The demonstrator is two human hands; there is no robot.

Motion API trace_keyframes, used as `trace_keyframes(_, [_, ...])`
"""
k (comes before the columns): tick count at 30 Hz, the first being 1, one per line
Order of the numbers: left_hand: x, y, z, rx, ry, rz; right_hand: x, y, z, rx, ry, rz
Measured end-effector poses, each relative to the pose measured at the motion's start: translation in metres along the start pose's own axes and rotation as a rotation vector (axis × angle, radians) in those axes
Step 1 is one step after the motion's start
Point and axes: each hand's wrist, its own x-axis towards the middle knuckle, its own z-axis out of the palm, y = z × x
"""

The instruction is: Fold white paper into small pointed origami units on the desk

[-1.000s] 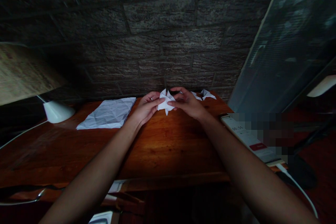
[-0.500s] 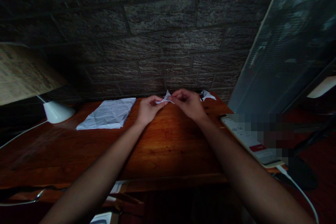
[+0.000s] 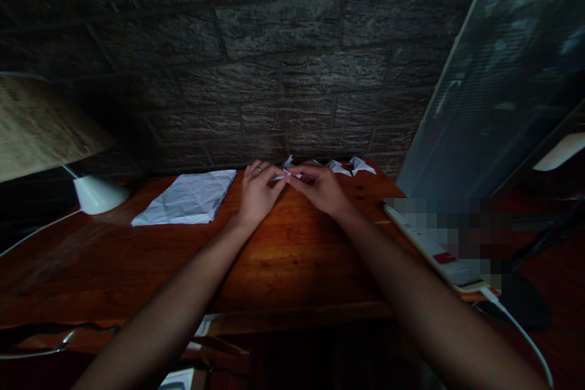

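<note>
Many dark blocks make up the wall [image 3: 320, 67], with a wooden counter [image 3: 292, 256] along its foot. A shaded lamp [image 3: 46, 128] stands at the left, and wrinkled white paper [image 3: 187, 197] lies flat to the right of its base. The left hand [image 3: 259, 193] and right hand [image 3: 322, 186] come together near the counter's back edge, both pinching one small folded paper [image 3: 287, 163], partly hidden by the fingers. Beyond the right hand rest two white folded pieces [image 3: 363, 166]. A ring [image 3: 259, 169] circles one left finger.
</note>
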Motion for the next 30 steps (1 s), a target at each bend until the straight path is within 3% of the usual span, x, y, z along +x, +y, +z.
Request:
trace_keyframes(3, [-0.001,-0.001,-0.003,0.041,0.008,0.047,-0.001,-0.004,0.0,0.083,-0.034,0.044])
trace_keyframes(7, [0.002,-0.001,-0.007,0.096,0.127,0.123,0.001,-0.005,-0.004,0.184,-0.013,0.117])
trace_keyframes(12, [0.006,-0.008,-0.005,-0.037,0.196,0.057,0.004,-0.005,-0.009,0.222,0.073,0.182])
trace_keyframes(15, [0.005,-0.012,0.001,-0.201,0.186,-0.087,0.007,-0.007,-0.01,0.236,0.15,0.197])
trace_keyframes(18, [0.007,-0.012,0.006,-0.543,0.158,-0.379,0.009,-0.007,-0.012,0.252,0.263,0.203])
trace_keyframes(21, [0.01,-0.009,0.004,-0.943,0.004,-0.721,0.01,-0.005,-0.012,0.283,0.344,0.23])
trace_keyframes(23, [0.012,-0.007,0.001,-1.109,-0.071,-0.848,0.01,-0.004,-0.01,0.298,0.348,0.252])
trace_keyframes(30, [0.01,0.0,0.0,-1.139,-0.117,-0.825,0.007,-0.005,-0.003,0.286,0.261,0.271])
